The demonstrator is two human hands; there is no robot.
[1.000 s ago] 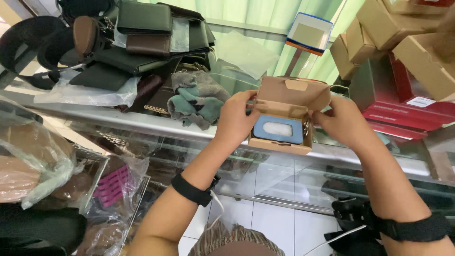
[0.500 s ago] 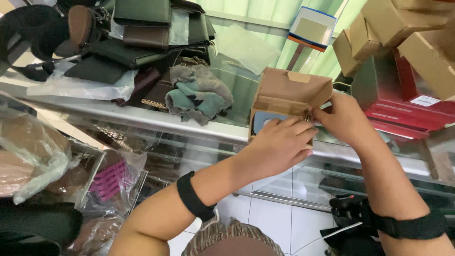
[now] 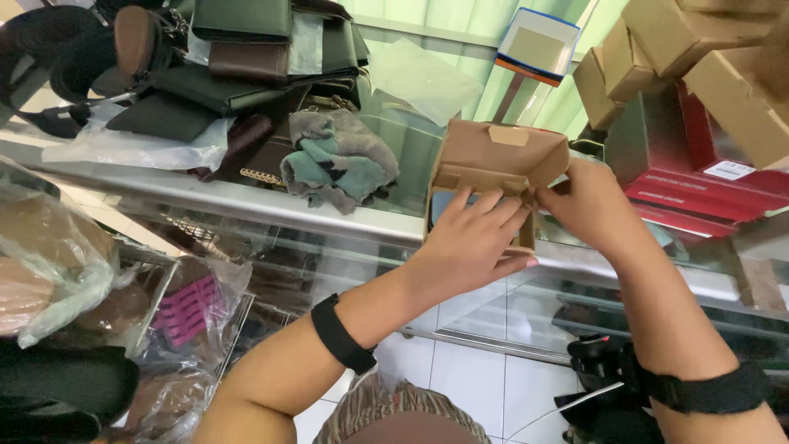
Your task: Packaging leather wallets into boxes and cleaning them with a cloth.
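Left hand [image 3: 472, 238] laid flat over front of box [image 3: 497, 168], fingers spread, grip loose, pressing not clasping. Right hand [image 3: 588, 205] pinches box's right flap, grip closed on cardboard. Both wrists banded black. Box stands at glass table [image 3: 246, 201] edge, lid flap up. Since a second ago: left hand moved from box's left side across its front, now hiding blue insert. Red boxes [image 3: 699, 177] right, brown cartons [image 3: 699, 57] above them, blue-rimmed box [image 3: 538, 41] behind, grey-green cloth [image 3: 337, 160] left.
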